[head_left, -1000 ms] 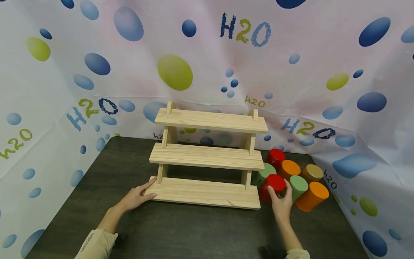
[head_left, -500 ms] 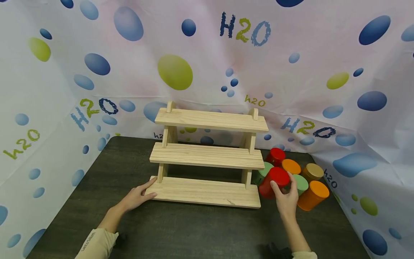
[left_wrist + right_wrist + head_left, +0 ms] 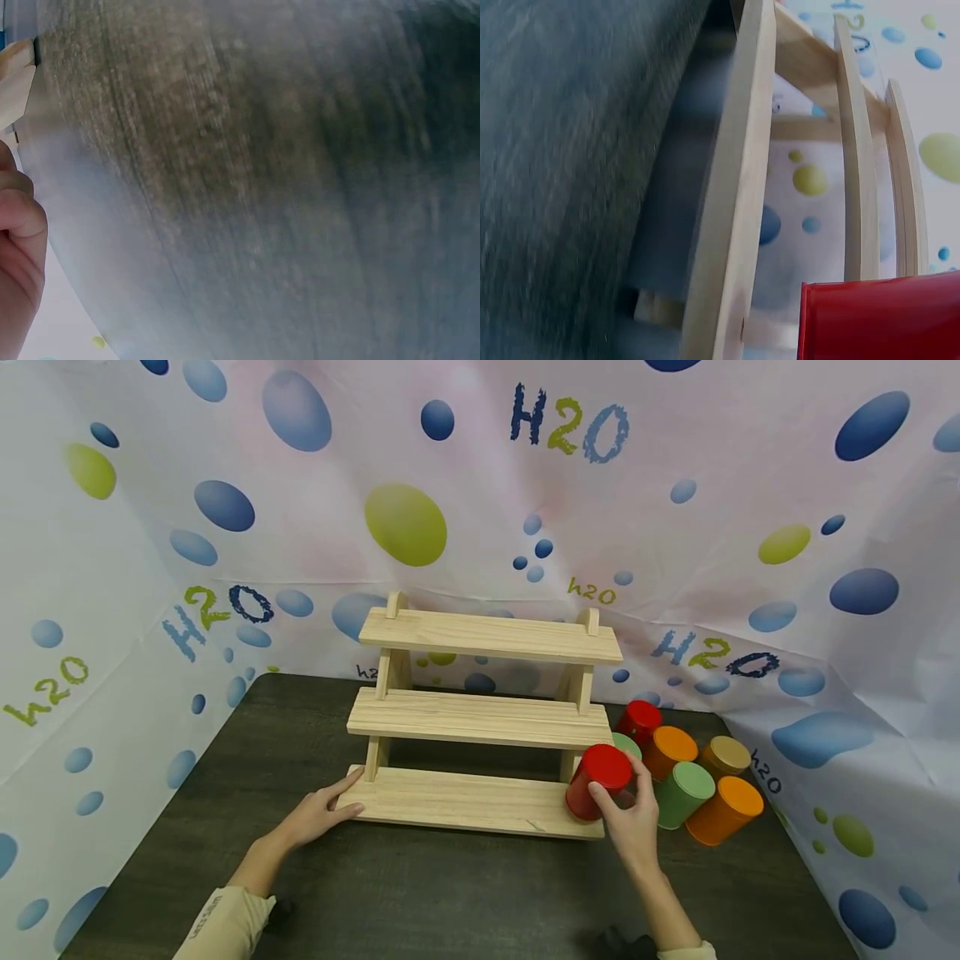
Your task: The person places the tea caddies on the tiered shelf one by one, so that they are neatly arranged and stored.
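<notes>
A three-tier wooden display stand (image 3: 465,802) stands at the middle of the dark table. Its left bottom corner is gripped by my left hand (image 3: 318,817), thumb on the front edge and fingers at the end. In the left wrist view, curled fingers (image 3: 19,225) show at the left edge. My right hand (image 3: 633,822) holds a red canister (image 3: 600,772) by its side, thumb in front and fingers behind. The canister, tilted slightly, overlaps the right end of the bottom tier in the head view. Its red wall (image 3: 885,319) shows at the lower right of the right wrist view.
Right of the stand are a green canister (image 3: 682,793), orange ones (image 3: 723,810), a yellow one (image 3: 726,757) and another red one (image 3: 639,720). A second green canister (image 3: 626,745) is partly hidden. A patterned curtain (image 3: 480,485) encloses the table (image 3: 450,893).
My right hand has lifted the red canister from the group and carried it left over the bottom tier's right end. The left hand keeps its place on the stand.
</notes>
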Demonstrator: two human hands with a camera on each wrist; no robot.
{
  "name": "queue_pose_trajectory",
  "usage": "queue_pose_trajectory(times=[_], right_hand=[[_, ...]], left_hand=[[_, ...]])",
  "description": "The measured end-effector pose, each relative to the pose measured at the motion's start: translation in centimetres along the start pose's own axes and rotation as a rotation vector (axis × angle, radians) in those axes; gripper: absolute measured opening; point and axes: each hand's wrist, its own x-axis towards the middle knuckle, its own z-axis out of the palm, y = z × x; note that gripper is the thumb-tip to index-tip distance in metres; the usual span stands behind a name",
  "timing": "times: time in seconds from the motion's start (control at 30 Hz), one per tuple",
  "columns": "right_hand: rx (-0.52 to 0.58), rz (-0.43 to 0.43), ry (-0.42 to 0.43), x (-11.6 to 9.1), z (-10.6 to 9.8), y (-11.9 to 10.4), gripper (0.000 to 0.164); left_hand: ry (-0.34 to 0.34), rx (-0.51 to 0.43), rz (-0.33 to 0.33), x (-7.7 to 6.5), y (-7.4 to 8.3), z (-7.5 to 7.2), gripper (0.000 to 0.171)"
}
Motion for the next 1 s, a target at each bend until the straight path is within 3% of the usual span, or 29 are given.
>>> queue_pose_trajectory(times=[0.2,0.57,1.0], right_hand=[[-0.020,-0.044,-0.061,-0.6,1.6,-0.3,0.059],[0.083,0.059,-0.172,-0.7,4.8,2.8,0.061],[0.159,0.095,-0.284,-1.5,8.4,-1.3,0.058]], left_hand=[[-0.001,-0.008,-0.005,0.1,0.0,0.1,0.069],[-0.002,-0.027,-0.014,0.0,0.2,0.0,0.070],[-0.002,-0.033,-0.021,0.0,0.2,0.0,0.070]])
